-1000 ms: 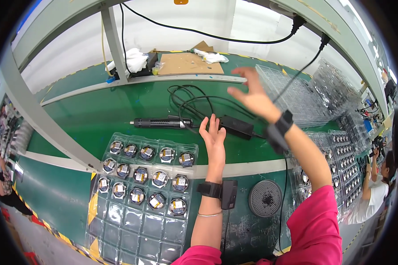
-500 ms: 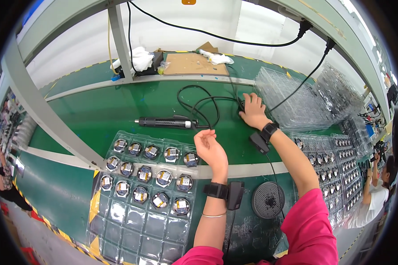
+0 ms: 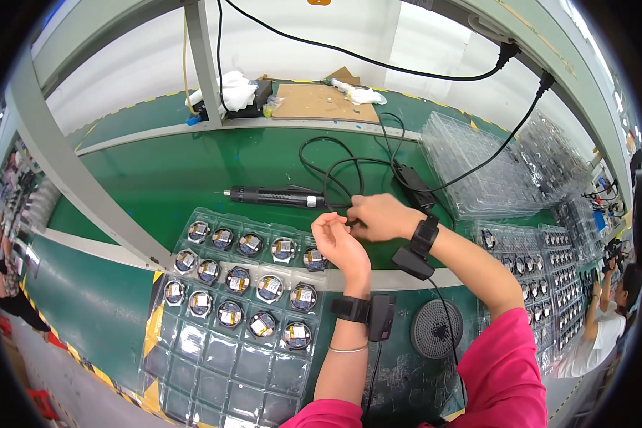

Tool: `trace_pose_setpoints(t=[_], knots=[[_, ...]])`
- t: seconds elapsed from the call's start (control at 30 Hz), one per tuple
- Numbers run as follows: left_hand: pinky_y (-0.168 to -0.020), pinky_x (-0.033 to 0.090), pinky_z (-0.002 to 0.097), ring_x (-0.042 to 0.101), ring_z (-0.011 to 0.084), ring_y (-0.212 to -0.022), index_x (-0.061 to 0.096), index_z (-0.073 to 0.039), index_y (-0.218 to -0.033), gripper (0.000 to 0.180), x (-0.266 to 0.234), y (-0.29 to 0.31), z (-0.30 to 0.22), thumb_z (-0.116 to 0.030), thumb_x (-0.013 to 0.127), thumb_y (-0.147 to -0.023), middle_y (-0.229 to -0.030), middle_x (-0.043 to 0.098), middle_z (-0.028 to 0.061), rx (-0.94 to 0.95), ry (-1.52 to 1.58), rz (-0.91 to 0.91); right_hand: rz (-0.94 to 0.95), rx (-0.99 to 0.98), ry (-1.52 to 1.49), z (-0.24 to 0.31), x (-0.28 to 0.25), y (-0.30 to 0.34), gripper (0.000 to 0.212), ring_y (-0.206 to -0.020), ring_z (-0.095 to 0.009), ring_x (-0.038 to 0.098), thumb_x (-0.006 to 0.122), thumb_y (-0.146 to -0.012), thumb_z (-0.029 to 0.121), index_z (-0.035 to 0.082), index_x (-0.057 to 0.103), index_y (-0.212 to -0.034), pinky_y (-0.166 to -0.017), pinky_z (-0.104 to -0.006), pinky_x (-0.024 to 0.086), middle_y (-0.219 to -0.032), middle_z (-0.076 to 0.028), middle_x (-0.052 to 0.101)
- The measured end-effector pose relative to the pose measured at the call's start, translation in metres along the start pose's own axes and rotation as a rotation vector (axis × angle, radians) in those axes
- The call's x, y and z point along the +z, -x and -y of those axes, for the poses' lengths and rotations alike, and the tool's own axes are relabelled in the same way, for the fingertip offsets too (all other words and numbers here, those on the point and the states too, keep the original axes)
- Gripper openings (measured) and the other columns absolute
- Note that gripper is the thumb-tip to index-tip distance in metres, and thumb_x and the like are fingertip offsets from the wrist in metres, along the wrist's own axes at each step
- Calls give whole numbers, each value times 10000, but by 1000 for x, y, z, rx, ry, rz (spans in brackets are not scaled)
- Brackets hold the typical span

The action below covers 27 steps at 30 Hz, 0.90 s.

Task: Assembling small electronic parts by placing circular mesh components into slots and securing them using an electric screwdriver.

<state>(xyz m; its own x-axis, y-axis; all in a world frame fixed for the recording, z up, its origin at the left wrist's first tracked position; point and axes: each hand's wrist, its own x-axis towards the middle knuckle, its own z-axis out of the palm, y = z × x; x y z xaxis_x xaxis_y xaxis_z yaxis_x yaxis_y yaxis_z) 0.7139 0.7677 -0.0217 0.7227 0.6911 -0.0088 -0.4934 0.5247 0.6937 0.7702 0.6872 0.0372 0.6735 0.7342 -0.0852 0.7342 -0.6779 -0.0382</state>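
My left hand (image 3: 342,246) is raised beside the upper right corner of a clear plastic tray (image 3: 217,349), its fingers curled together; whatever they hold, if anything, is hidden. Close against it, my right hand (image 3: 384,217) has its fingers bent in toward the left fingertips, and what lies between them cannot be made out. Round parts (image 3: 269,287) with white and yellow labels fill the tray's upper rows. Behind my hands a black electric screwdriver (image 3: 274,197) lies on the green bench, its looped cable (image 3: 335,140) running toward a black power box (image 3: 412,187).
Stacked clear trays (image 3: 471,167) stand at the back right. More trays with round parts (image 3: 524,267) lie along the right. A round perforated grey disc (image 3: 436,328) sits near my right forearm. A shelf post (image 3: 85,171) rises at left. A co-worker (image 3: 599,321) is at far right.
My right hand has come left and nearer from the black power box to my left hand, its spread fingers now curled. The left hand stays nearly in place. The view has shifted slightly.
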Motion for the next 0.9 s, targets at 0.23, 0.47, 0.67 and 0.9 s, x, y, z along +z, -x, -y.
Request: trace_pose_setpoints(t=[0.23,0.47,0.67,0.9], knots=[[-630,385,230,461,89,-688,514,-42,-912,98,3,4,3,-12,421,-904,-796,534,23,-62,-38,45,-898,667,-1243,-119,-32,-28,355,-740,-220,638,620,-852,159,-81,496,-1083,-640,-322,521,-894,-122,631],[-641,415,230,493,95,-708,511,-38,-911,103,3,-2,3,-4,414,-908,-791,535,26,-60,-17,28,-898,512,-892,-63,27,-64,440,-940,-237,614,693,-793,175,-46,489,-1115,-787,-321,506,-1055,-155,583],[-687,449,254,506,109,-739,493,-30,-946,90,-3,-2,0,2,417,-911,-836,541,48,-34,-15,43,-402,-8,-432,-8,42,-89,476,-961,-297,567,720,-752,229,-35,545,-1108,-881,-358,450,-1058,-166,561],[-916,462,325,545,170,-864,461,-14,-1004,97,5,-5,-5,-62,437,-923,-942,544,98,103,-33,-208,-320,22,-469,6,-7,-55,503,-961,-336,554,736,-716,183,-41,539,-1122,-846,-371,449,-1073,-175,538]])
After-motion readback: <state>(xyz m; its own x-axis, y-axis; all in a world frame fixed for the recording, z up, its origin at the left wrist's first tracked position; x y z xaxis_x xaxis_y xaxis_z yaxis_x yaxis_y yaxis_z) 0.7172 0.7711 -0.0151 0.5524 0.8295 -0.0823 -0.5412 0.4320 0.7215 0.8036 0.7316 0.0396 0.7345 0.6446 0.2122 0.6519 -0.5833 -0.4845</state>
